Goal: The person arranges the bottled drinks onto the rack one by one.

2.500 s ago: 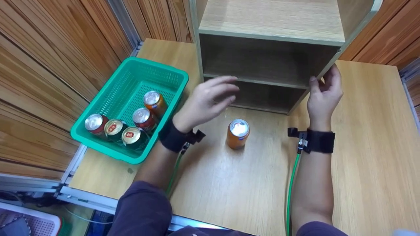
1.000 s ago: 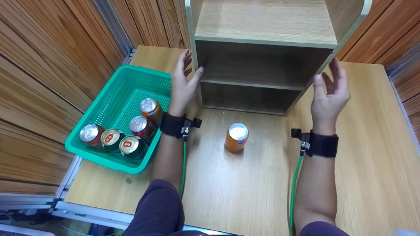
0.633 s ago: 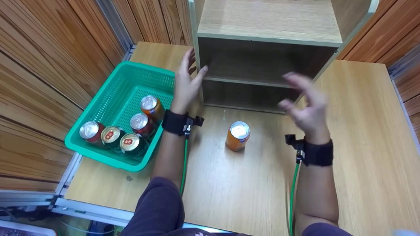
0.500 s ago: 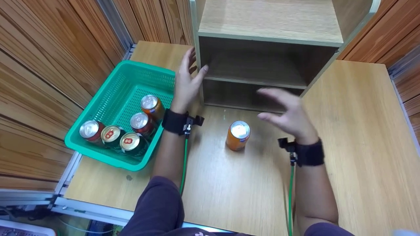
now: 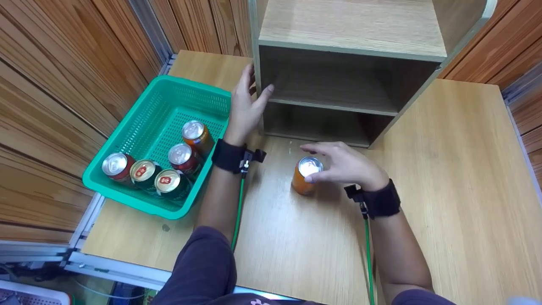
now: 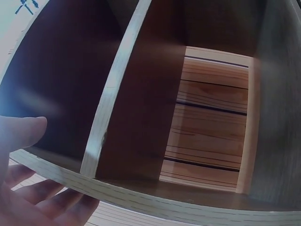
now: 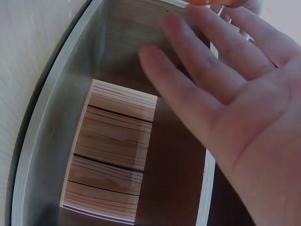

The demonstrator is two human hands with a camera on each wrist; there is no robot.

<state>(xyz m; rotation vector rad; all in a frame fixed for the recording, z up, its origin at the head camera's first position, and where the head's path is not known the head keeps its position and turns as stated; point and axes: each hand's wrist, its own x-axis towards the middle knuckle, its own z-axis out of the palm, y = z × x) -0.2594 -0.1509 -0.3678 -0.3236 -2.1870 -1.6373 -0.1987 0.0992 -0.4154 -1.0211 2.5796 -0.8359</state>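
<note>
An orange can (image 5: 305, 182) stands upright on the wooden table (image 5: 457, 169), in front of a two-level wooden shelf (image 5: 351, 51). My right hand (image 5: 322, 163) hovers over the can's top with fingers spread and straight, the thumb by the rim, nothing gripped. In the right wrist view this hand (image 7: 244, 94) shows an open palm, with a sliver of the can (image 7: 207, 2) at the top edge. My left hand (image 5: 253, 88) lies against the shelf's left wall, fingers straight on the outside and thumb at the front edge. The left wrist view shows the left hand (image 6: 28, 174) beside that wall (image 6: 141, 197).
A green plastic basket (image 5: 139, 205) sits at the table's left and holds several upright cans (image 5: 180, 154). Wooden wall panels rise behind and to the left. The shelf's two compartments hold nothing. Bare table stretches to the right of the shelf.
My right hand left the shelf's right edge and swung down and left to the orange can. My left hand moved to the shelf's left wall and has stayed there.
</note>
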